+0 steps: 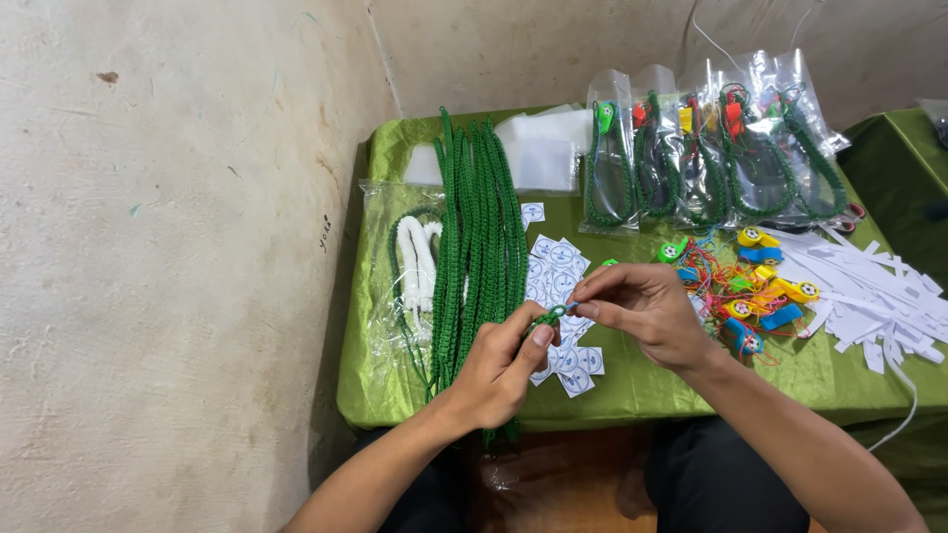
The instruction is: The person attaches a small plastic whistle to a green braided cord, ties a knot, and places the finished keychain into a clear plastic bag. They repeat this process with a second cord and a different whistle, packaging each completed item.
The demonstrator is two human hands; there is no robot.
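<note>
Left hand (502,367): lower centre of frame; grip pinched shut on the end of a green cord (546,318), thumb on top.
Right hand (640,308): just right of it; fingertips (583,296) pinched narrow on the same cord end, seemingly on a small piece there. I cannot tell what the piece is.
Cord location: held just above the desk (632,390), over the stickers (563,286), centre of frame.
Technique, my judgement: I would keep the left pinch close to the tip so the cord stays stiff, and let only the right fingertips do the fine work.
Desk: covered in green cloth. Bundle of green cords (481,212) left of centre; bagged sets (711,148) along the top; whistles (755,286) and paper strips (869,296) at right.
Room: rough plastered wall (168,247) fills the left.
</note>
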